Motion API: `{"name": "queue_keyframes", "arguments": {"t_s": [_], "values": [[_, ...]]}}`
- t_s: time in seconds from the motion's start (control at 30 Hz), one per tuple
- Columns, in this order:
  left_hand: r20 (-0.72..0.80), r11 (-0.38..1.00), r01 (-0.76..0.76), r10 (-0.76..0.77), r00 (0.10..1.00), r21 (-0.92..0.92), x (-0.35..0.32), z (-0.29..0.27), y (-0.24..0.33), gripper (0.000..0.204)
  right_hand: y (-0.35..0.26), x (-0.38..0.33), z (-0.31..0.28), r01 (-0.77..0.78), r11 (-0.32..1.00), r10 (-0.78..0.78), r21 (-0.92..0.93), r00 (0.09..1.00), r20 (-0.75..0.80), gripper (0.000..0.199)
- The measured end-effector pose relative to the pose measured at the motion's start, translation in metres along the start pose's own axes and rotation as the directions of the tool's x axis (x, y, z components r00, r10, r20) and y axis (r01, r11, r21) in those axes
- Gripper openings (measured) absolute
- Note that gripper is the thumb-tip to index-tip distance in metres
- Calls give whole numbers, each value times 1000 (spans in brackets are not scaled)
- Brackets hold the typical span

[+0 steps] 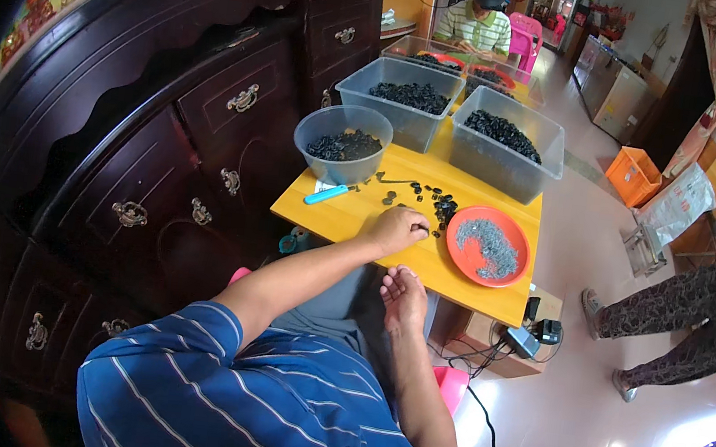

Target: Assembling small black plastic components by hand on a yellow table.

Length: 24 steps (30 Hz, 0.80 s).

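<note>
My left hand (400, 226) rests on the yellow table (350, 216), fingers curled down over small black parts (443, 207) scattered there; whether it holds one I cannot tell. My right hand (404, 295) hangs below the table's near edge, palm up, fingers loosely bent around something small that is hard to make out. An orange plate (465, 249) with a heap of small grey metal pieces (488, 247) lies just right of my left hand.
A grey round bowl (342, 144) and two clear bins (408, 97) (509, 139) hold black parts. A blue tool (327, 194) lies by the bowl. Dark wooden cabinet (164, 140) on the left. A seated person (480, 21) beyond; another person's legs (672, 334) at right. Orange crate (634, 175).
</note>
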State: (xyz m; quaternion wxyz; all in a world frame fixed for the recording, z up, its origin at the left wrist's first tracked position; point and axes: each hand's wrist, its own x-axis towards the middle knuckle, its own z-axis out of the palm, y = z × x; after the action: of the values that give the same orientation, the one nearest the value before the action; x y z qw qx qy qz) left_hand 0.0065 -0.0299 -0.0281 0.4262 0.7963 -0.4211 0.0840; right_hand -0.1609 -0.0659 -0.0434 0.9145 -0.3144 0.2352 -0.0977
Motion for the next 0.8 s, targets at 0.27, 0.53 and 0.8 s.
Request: {"name": "queue_keyframes", "arguments": {"t_s": [0.27,0.53,0.8], "values": [[1,988,-120,120,993,100,-6,3,-6,16,0,-1,0,-2,1000,2,-2,1000,-3,16],[56,988,-156,155,986,14,-10,-3,-1,18,1,0,-1,11,1000,-11,3,1000,22,18],[15,972,98,-97,995,-214,-26,-15,14,19,1,3,-2,16,1000,-15,14,1000,-24,18]]}}
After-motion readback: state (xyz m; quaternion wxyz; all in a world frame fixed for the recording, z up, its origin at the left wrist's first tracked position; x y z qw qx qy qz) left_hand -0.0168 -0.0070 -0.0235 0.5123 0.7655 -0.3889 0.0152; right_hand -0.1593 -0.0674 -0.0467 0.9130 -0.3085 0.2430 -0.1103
